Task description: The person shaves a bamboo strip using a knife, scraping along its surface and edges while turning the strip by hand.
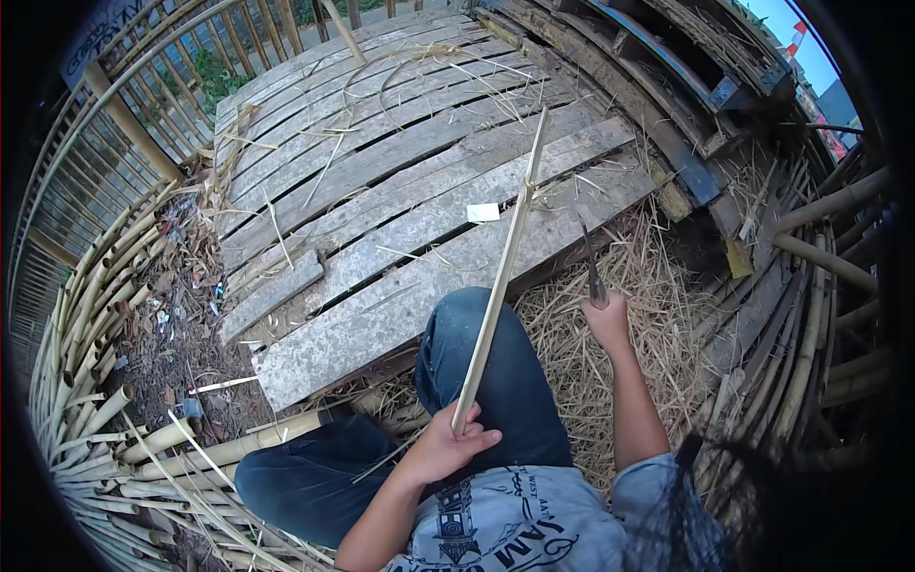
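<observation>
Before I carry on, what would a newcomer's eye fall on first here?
Probably the long pale strip, apparently bamboo, slanting up from the left grip past the denim-clad knee and across the view of the wooden platform. Next, the narrow blade in the right grip, right of the strip and pointing away from the body. The small white piece on the platform also stands out, just left of the strip.

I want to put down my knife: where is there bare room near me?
Bare: the nearest platform plank, between the short board and the raised knee. Crowded: the platform's far end, littered with loose strips, and the straw around the right hand.
</observation>
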`<state>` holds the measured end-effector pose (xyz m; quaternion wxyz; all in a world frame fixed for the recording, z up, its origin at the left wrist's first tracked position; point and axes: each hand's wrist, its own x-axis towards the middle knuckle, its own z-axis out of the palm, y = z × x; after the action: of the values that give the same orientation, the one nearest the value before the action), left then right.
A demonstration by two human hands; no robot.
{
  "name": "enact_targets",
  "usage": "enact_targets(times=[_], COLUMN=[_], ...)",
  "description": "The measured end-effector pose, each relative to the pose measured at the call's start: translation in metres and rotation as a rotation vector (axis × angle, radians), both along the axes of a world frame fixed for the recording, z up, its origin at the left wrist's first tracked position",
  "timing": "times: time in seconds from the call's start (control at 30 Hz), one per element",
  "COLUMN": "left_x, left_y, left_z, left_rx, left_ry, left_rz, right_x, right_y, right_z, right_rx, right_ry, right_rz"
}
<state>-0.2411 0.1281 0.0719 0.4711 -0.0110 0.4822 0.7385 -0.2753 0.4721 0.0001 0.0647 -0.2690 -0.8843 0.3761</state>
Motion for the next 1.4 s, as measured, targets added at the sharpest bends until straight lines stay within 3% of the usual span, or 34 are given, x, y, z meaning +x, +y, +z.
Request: enact_targets(times=[0.03,0.17,0.23,0.3,0.37,0.5,0.53,0.67,0.73,0.83,0.93,1.17,1.27,1.37,1.4], left_x=[-0.003,-0.009,-0.006,0.003,0.014,0.014,0.015,0.017,0.015,0.019,0.015,0.023,0.024,0.022,0.022], left_y=[-0.001,-0.007,-0.008,-0.007,-0.003,0.005,0.005,0.001,0.001,-0.001,-0.005,0.000,-0.004,-0.004,-0.004], left_z=[0.001,0.003,0.004,0.003,-0.004,0.021,0.018,0.001,0.004,0.010,0.011,-0.003,-0.002,0.012,0.016], left_rx=[-0.004,-0.011,-0.085,-0.156,-0.293,-0.425,-0.355,-0.260,-0.300,-0.337,-0.330,-0.347,-0.398,-0.455,-0.478], left_ry=[0.003,-0.075,-0.108,-0.037,0.268,0.328,0.178,0.243,0.260,0.261,0.274,0.325,0.394,0.439,0.432], left_rz=[-0.018,-0.057,-0.002,-0.033,0.000,-0.031,-0.028,0.000,-0.019,-0.063,-0.035,-0.025,-0.052,-0.057,-0.069], right_x=[0.008,0.002,-0.019,-0.042,-0.067,-0.090,-0.092,-0.067,-0.063,-0.093,-0.089,-0.049,-0.062,-0.088,-0.089], right_y=[-0.012,-0.056,-0.061,-0.054,-0.041,-0.026,-0.030,-0.048,-0.041,-0.016,-0.007,-0.068,-0.060,-0.025,-0.017], right_z=[-0.001,0.052,0.065,0.068,0.059,0.066,0.074,0.090,0.089,0.073,0.081,0.095,0.099,0.089,0.093], right_rx=[-0.113,-0.046,0.226,0.256,0.326,0.421,0.455,0.504,0.606,0.322,0.510,0.527,0.504,0.433,0.483], right_ry=[0.101,0.071,0.023,-0.010,-0.032,-0.043,-0.037,-0.026,-0.035,-0.065,0.036,-0.011,-0.079,-0.078,-0.047], right_rz=[0.047,0.210,0.374,0.389,0.371,0.382,0.377,0.438,0.627,0.097,0.247,0.648,0.623,0.258,0.257])
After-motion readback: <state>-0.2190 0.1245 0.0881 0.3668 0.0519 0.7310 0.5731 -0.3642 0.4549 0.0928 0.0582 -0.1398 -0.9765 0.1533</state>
